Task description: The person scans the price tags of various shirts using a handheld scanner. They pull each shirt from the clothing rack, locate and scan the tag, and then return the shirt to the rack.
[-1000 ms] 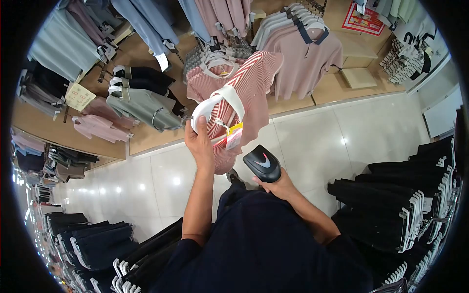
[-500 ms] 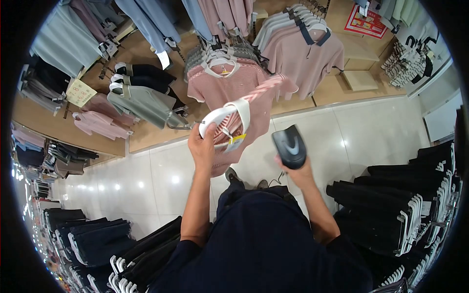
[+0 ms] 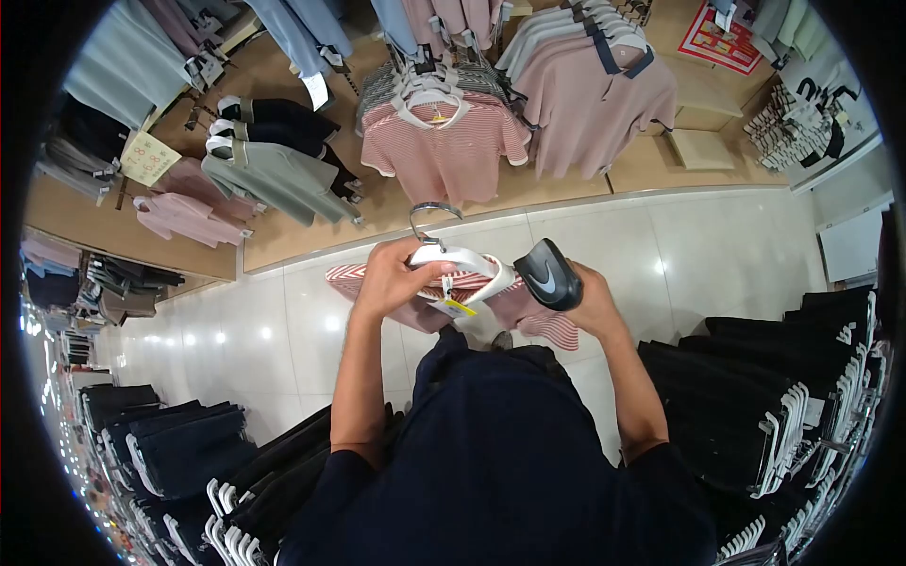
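My left hand is closed round a white clothes hanger with a metal hook. From it hangs a red-and-white striped shirt with a white collar, in front of my body. A white tag with a yellow edge dangles below the collar. My right hand grips a dark handheld barcode scanner, its head close to the collar's right side. The fingers under the scanner are partly hidden.
Ahead, a similar striped shirt and pink polo shirts hang on a wall display. Green tops hang to their left. Racks of dark trousers stand behind me on the right, with more trousers on the left.
The striped shirt has come away from the display towards my body and turned, with its hanger now level. The scanner has moved left and nearer the collar.
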`<action>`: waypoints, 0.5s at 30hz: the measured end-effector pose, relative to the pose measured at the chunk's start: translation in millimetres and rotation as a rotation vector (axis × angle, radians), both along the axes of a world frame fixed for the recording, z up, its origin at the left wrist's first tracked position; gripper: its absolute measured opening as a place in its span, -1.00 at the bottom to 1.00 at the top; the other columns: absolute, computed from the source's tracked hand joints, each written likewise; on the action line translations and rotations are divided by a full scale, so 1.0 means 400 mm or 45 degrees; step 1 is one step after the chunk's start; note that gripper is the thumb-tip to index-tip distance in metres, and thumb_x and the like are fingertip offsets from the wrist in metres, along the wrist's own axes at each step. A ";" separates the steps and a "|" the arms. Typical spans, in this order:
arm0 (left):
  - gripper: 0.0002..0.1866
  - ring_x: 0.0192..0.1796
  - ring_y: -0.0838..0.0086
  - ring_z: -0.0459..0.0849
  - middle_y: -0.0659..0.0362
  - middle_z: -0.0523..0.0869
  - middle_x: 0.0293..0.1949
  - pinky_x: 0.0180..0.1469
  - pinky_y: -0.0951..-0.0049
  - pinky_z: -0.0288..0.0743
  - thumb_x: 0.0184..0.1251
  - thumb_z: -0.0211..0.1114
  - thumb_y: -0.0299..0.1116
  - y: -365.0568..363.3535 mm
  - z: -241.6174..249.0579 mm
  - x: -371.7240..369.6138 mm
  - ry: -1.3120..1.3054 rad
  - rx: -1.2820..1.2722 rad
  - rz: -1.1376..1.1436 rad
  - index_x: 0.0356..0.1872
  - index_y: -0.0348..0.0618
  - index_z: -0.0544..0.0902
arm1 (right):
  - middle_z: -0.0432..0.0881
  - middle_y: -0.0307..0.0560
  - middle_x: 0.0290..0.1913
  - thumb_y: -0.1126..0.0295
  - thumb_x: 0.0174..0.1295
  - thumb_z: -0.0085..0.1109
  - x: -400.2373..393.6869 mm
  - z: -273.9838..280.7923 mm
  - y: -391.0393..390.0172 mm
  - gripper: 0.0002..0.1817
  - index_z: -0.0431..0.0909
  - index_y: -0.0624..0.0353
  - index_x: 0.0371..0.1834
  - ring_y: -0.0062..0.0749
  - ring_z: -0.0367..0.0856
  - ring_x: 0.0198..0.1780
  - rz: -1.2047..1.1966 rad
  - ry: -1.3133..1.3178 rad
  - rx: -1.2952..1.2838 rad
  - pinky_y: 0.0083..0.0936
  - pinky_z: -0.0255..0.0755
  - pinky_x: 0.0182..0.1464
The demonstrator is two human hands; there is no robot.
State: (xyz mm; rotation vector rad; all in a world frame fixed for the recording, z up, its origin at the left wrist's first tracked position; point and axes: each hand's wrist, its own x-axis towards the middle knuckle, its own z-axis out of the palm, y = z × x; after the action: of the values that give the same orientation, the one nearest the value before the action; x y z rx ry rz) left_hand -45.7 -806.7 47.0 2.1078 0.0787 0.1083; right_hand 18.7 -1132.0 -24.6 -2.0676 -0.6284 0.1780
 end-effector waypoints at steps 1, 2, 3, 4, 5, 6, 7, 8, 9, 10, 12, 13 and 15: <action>-0.61 -0.42 0.38 0.66 0.08 0.72 -0.43 -0.32 0.37 0.50 0.09 0.61 -0.17 -0.001 0.010 0.001 0.023 0.023 0.014 -0.29 -0.32 0.73 | 0.72 0.12 -0.16 0.40 -0.03 0.50 -0.005 -0.013 0.005 -0.53 0.61 0.28 -0.01 -0.04 0.72 -0.12 -0.014 -0.003 0.016 -0.29 0.53 0.01; -0.62 -0.34 0.30 0.66 0.06 0.71 -0.35 -0.27 0.36 0.50 0.10 0.60 -0.24 0.003 0.000 0.004 -0.157 0.110 0.007 -0.19 -0.31 0.71 | 0.71 0.17 -0.21 0.36 -0.05 0.50 -0.012 -0.020 0.012 -0.52 0.61 0.29 -0.03 0.06 0.71 -0.17 -0.028 -0.007 0.032 -0.25 0.55 -0.07; -0.63 -0.32 0.29 0.65 0.06 0.71 -0.33 -0.26 0.37 0.50 0.10 0.59 -0.27 0.003 -0.003 0.002 -0.377 0.248 0.147 -0.17 -0.30 0.71 | 0.69 0.22 -0.26 0.31 -0.07 0.50 -0.017 -0.022 0.020 -0.51 0.61 0.30 -0.06 0.15 0.69 -0.21 -0.042 -0.011 0.047 -0.22 0.57 -0.16; -0.64 -0.30 0.27 0.65 0.05 0.70 -0.32 -0.25 0.37 0.50 0.11 0.58 -0.29 -0.003 -0.001 -0.006 -0.597 0.386 0.286 -0.15 -0.29 0.70 | 0.69 0.21 -0.28 0.30 -0.07 0.51 -0.022 -0.019 0.025 -0.51 0.60 0.30 -0.07 0.16 0.69 -0.21 -0.039 0.009 0.053 -0.21 0.56 -0.15; -0.64 -0.27 0.26 0.65 0.05 0.70 -0.30 -0.23 0.38 0.49 0.11 0.57 -0.32 -0.009 0.000 -0.019 -0.817 0.523 0.424 -0.13 -0.28 0.69 | 0.70 0.20 -0.29 0.30 -0.08 0.53 -0.030 -0.007 0.029 -0.51 0.60 0.29 -0.09 0.16 0.69 -0.20 -0.037 0.029 0.058 -0.21 0.56 -0.14; -0.66 -0.36 0.31 0.63 0.09 0.67 -0.38 -0.29 0.38 0.49 0.14 0.54 -0.40 -0.002 -0.029 -0.043 -0.807 0.406 0.464 -0.08 -0.24 0.68 | 0.70 0.19 -0.31 0.29 -0.09 0.54 -0.035 -0.001 0.031 -0.51 0.59 0.29 -0.10 0.17 0.69 -0.20 -0.036 0.048 0.064 -0.20 0.56 -0.13; -0.66 -0.39 0.33 0.62 0.10 0.66 -0.41 -0.31 0.38 0.49 0.15 0.54 -0.40 -0.005 -0.060 -0.056 -0.578 0.253 0.418 -0.06 -0.23 0.68 | 0.70 0.18 -0.31 0.28 -0.10 0.56 -0.035 -0.012 0.032 -0.49 0.59 0.29 -0.10 0.16 0.70 -0.20 -0.044 0.079 0.062 -0.20 0.56 -0.13; -0.66 -0.42 0.35 0.61 0.11 0.66 -0.43 -0.33 0.39 0.49 0.16 0.53 -0.40 -0.015 -0.092 -0.067 -0.347 0.102 0.372 -0.05 -0.22 0.68 | 0.70 0.18 -0.31 0.26 -0.11 0.58 -0.034 -0.033 0.031 -0.47 0.58 0.29 -0.10 0.16 0.70 -0.20 -0.050 0.110 0.059 -0.21 0.56 -0.13; -0.66 -0.45 0.36 0.60 0.13 0.65 -0.46 -0.35 0.39 0.49 0.17 0.52 -0.39 -0.030 -0.099 -0.070 -0.114 -0.049 0.329 -0.04 -0.22 0.68 | 0.70 0.17 -0.31 0.25 -0.13 0.61 -0.037 -0.039 0.034 -0.45 0.58 0.28 -0.10 0.16 0.70 -0.20 -0.051 0.142 0.055 -0.21 0.55 -0.13; -0.61 -0.49 0.40 0.61 0.13 0.66 -0.49 -0.36 0.39 0.51 0.21 0.50 -0.35 -0.046 -0.100 -0.058 0.077 0.032 0.256 0.05 -0.19 0.66 | 0.71 0.17 -0.31 0.24 -0.14 0.62 -0.042 -0.036 0.039 -0.43 0.58 0.28 -0.10 0.16 0.70 -0.19 -0.021 0.170 0.071 -0.22 0.56 -0.13; -0.53 -0.43 0.35 0.68 0.08 0.70 -0.46 -0.31 0.34 0.54 0.26 0.46 -0.24 -0.058 -0.175 -0.023 0.166 0.027 0.157 0.15 -0.16 0.61 | 0.71 0.17 -0.30 0.22 -0.15 0.64 -0.051 0.002 0.055 -0.41 0.57 0.28 -0.09 0.18 0.69 -0.19 0.039 0.223 0.099 -0.23 0.56 -0.14; -0.52 -0.41 0.33 0.70 0.06 0.71 -0.45 -0.30 0.31 0.55 0.27 0.45 -0.22 -0.063 -0.197 -0.003 0.230 0.049 0.117 0.18 -0.15 0.60 | 0.71 0.17 -0.29 0.21 -0.15 0.64 -0.052 0.012 0.057 -0.41 0.57 0.27 -0.09 0.17 0.70 -0.19 0.057 0.214 0.103 -0.23 0.56 -0.13; -0.52 -0.43 0.45 0.63 0.10 0.67 -0.47 -0.32 0.35 0.51 0.29 0.46 -0.21 -0.076 -0.227 0.034 0.260 -0.002 0.134 0.17 -0.18 0.60 | 0.72 0.17 -0.27 0.20 -0.14 0.65 -0.048 0.025 0.062 -0.40 0.57 0.26 -0.07 0.15 0.71 -0.19 0.091 0.195 0.111 -0.24 0.56 -0.12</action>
State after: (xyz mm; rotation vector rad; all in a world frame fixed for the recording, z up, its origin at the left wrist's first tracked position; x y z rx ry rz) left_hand -32.1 -837.0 -43.8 2.1072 0.3122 -0.0449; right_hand -0.4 -1107.3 -14.8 -1.9285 -0.6056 0.3415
